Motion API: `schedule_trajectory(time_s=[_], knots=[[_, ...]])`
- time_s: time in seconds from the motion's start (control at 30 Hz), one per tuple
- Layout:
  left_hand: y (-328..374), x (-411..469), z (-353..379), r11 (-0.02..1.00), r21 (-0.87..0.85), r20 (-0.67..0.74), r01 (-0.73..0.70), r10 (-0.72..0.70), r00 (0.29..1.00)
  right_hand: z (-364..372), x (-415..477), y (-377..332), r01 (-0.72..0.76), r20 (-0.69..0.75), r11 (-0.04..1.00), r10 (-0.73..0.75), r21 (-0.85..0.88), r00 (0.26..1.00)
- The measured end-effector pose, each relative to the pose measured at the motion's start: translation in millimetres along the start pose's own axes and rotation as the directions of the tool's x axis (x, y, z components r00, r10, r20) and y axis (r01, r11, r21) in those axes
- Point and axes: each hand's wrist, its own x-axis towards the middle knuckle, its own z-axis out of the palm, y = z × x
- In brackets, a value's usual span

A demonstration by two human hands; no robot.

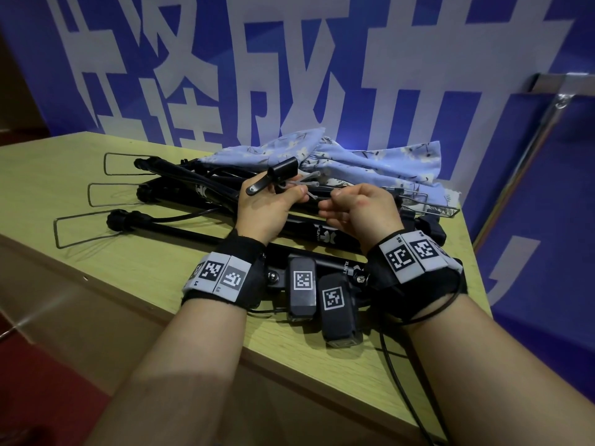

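My left hand (265, 209) grips a small black clip piece (273, 178) together with a bunch of thin grey plastic tubes (302, 186) that stick out to the right. My right hand (360, 209) has curled fingers that pinch a thin rod or wire (325, 189) right beside the tubes. Both hands hover over a pile of black folded poles (206, 226) with wire loop ends (80, 226) on a yellow-green table (64, 175). Both wrists wear black bands with marker tags.
A light blue flowered cloth (363, 162) lies crumpled behind the hands over the poles. Two black tagged boxes (322, 294) with cables sit between my wrists near the table's front edge. A blue banner wall stands close behind; a metal rail (528, 149) runs at right.
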Motion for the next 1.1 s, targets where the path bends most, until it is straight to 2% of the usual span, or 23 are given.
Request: schedule_trajectory(time_s=[0.63, 1.1], knots=[[-3.2, 1.3, -0.2, 0.994, -0.103, 0.006, 0.036, -0.035, 0.999, 0.9, -0.4, 1.6, 0.037, -0.013, 0.998, -0.038, -0.044, 0.999], [-8.4, 4.3, -0.9, 0.998, -0.048, 0.086, 0.033, -0.029, 0.996, 6.5, -6.3, 0.9, -0.063, 0.161, 0.99, 0.083, -0.124, 0.983]])
